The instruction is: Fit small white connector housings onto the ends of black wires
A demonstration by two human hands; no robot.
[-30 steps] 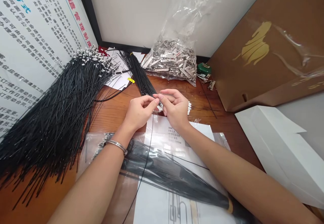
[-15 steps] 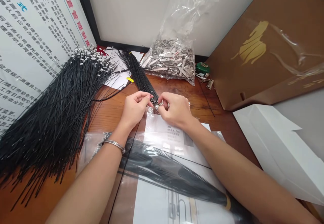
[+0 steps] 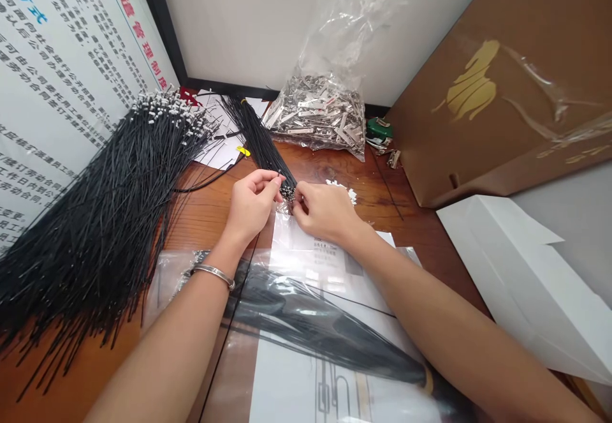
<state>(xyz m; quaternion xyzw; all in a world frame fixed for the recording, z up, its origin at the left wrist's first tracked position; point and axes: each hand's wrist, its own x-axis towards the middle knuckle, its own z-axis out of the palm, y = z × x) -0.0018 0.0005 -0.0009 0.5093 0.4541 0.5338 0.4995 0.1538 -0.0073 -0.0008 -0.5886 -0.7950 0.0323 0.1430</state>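
My left hand [image 3: 253,203] is closed in a pinch; a small dark tip, apparently a black wire's end, shows at its fingertips. A thin black wire [image 3: 229,321] runs from below this hand towards the bottom edge. My right hand [image 3: 325,209] is closed with its fingertips at the metal-tipped end of a black wire bundle [image 3: 268,148]; what they pinch is hidden. Under my forearms lies a clear plastic bag [image 3: 162,276] with another bundle of black wires [image 3: 325,327] inside, over a printed sheet [image 3: 277,378].
A large heap of black wires with white ends [image 3: 109,200] covers the left side. Behind stand a clear bag of metal clips [image 3: 320,113] and a green tape measure [image 3: 379,129]. Small white pieces [image 3: 352,194] lie beside my right hand. A brown box [image 3: 516,104] and white carton [image 3: 521,270] are right.
My right hand has shifted slightly left and down, and its fingers sit closer to the bundle's end. Small white pieces now show behind it. My left hand has barely moved.
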